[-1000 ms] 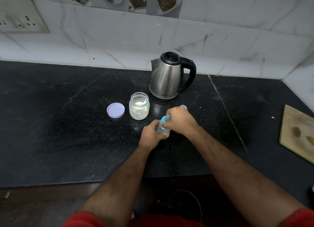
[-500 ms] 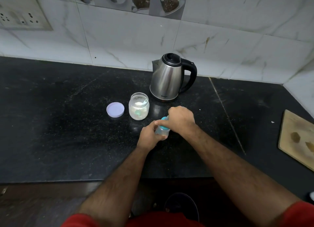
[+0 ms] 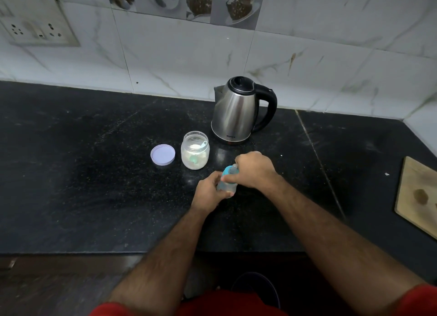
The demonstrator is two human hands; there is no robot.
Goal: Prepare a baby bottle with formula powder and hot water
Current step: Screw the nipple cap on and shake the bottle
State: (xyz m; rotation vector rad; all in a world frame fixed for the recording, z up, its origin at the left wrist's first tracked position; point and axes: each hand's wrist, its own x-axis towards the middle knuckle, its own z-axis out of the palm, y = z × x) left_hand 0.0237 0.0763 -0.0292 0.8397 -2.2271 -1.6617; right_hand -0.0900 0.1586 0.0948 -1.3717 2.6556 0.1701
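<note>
A small clear baby bottle point(image 3: 226, 185) with a blue collar point(image 3: 227, 170) stands on the black counter point(image 3: 94, 185). My left hand point(image 3: 208, 192) grips the bottle's body from the left. My right hand point(image 3: 253, 170) curls over the blue collar and the teat, hiding most of the top. Behind and to the left, an open glass jar of white formula powder point(image 3: 195, 153) holds a small scoop. Its lilac lid point(image 3: 163, 154) lies flat beside it. A steel kettle point(image 3: 235, 111) with a black handle stands at the back.
A wooden cutting board point(image 3: 418, 195) lies at the right edge of the counter. A tiled wall with a socket plate point(image 3: 35, 27) runs along the back. The counter's front edge runs just below my forearms.
Both hands stay on the bottle in the same spot; the right hand has shifted slightly on the collar. The camera has tilted a little, so the scene sits lower in view.
</note>
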